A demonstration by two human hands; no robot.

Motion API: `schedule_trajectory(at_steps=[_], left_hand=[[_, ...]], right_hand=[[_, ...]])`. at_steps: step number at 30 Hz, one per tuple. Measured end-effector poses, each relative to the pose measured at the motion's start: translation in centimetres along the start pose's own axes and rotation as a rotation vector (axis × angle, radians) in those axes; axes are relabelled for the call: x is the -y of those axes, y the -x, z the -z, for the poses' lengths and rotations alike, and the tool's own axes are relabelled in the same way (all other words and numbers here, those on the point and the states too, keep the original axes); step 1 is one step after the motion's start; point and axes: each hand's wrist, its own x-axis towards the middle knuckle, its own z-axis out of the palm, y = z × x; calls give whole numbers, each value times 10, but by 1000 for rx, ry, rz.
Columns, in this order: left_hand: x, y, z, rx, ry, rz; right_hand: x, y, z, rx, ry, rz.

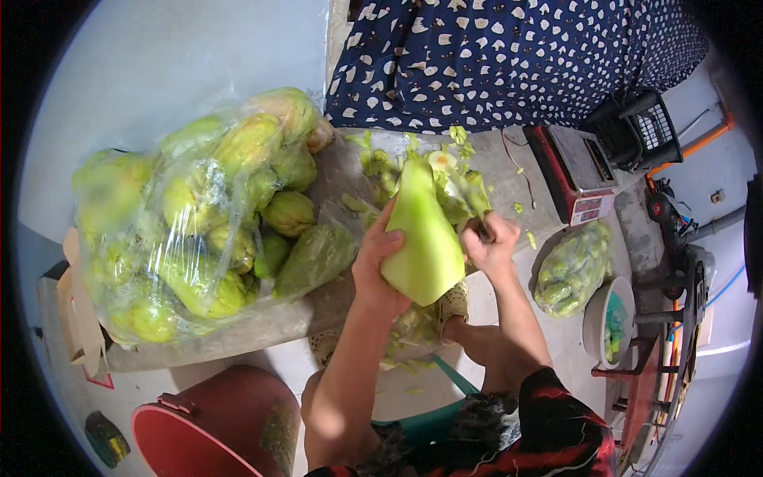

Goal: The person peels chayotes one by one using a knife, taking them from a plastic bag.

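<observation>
My left hand (377,258) is closed around the left side of a large peeled green papaya (424,238), pale green and smooth, its narrow end pointing away from me. Close to the papaya's right side, my right hand (491,241) grips what looks like a dark-handled knife (481,229); its blade is blurred and hard to make out against the scraps. Green peelings (457,163) lie heaped on the ledge beyond the papaya. More peelings (413,330) are scattered on the floor between my feet.
Clear plastic bags of unpeeled green papayas (199,215) fill the ledge's left side. A red bucket (214,425) stands below. On the right are a weighing scale (576,171), a black basket (652,131), a bagged green load (574,270) and a white basin (596,322). Patterned cloth (493,63) hangs behind.
</observation>
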Motion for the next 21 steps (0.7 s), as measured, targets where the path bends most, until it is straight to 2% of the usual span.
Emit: schedule_trajectory(at_steps=[2,3,6,10,12,16,19,21], left_hand=[[0,1,0,-67,-35,-32],[0,1,1,-134,-70,-61],[2,1,2,-71,-90,-74],[4,2,-4,-110,-160,-63],[7,2,-5,-203,-220,-80],[9,0,-3,-139,-152,-54],[11,-2,-6,-164,-228,-71],[11,-2,-8,-96,-125,-35]], right_hand=[[15,-6,8,120,-29,215],[22,-7,6,103,-71,221],[32,-7,3,87,-102,226],[25,-2,-1,48,-34,225],[21,0,-3,41,-19,216],[18,1,0,21,21,227],[19,0,-1,-2,27,195],[16,0,0,26,45,155]])
